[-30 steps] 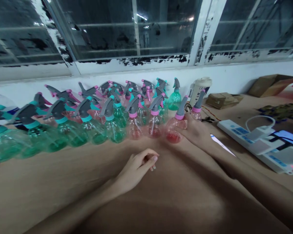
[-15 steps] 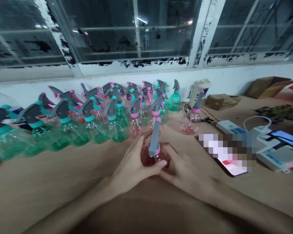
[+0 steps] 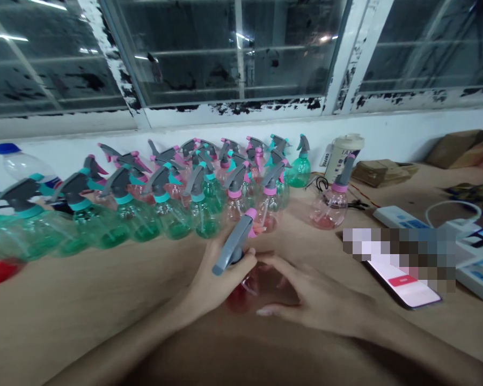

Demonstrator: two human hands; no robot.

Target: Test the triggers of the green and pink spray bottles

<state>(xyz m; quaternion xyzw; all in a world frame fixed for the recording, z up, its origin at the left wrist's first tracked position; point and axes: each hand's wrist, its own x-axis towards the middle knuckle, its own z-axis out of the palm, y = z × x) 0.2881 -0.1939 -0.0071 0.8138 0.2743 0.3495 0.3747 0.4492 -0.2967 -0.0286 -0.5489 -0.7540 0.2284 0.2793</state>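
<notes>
A spray bottle with a clear pinkish body (image 3: 243,292) and a grey trigger head (image 3: 234,242) with pink parts stands at the front middle of the table. My left hand (image 3: 221,273) is closed around its neck, just under the head, with the thumb across the near side. Around the right side of the body curves my right hand (image 3: 306,292), its thumb low and its fingers partly seen through the plastic. The collar is hidden by my left hand. Just behind stand pink-collared spray bottles (image 3: 270,206).
Rows of green and pink spray bottles (image 3: 175,217) line the wall side. To the right are a lone pink spray bottle (image 3: 330,206), a cup (image 3: 346,146), folded cardboard (image 3: 380,172), a phone (image 3: 410,287) and a power strip (image 3: 394,215). Red packaging (image 3: 0,272) lies far left.
My left hand has moved from the bottle's body up to its neck. The grey head has turned, its rear end now pointing left and toward me. The view has shifted slightly left.
</notes>
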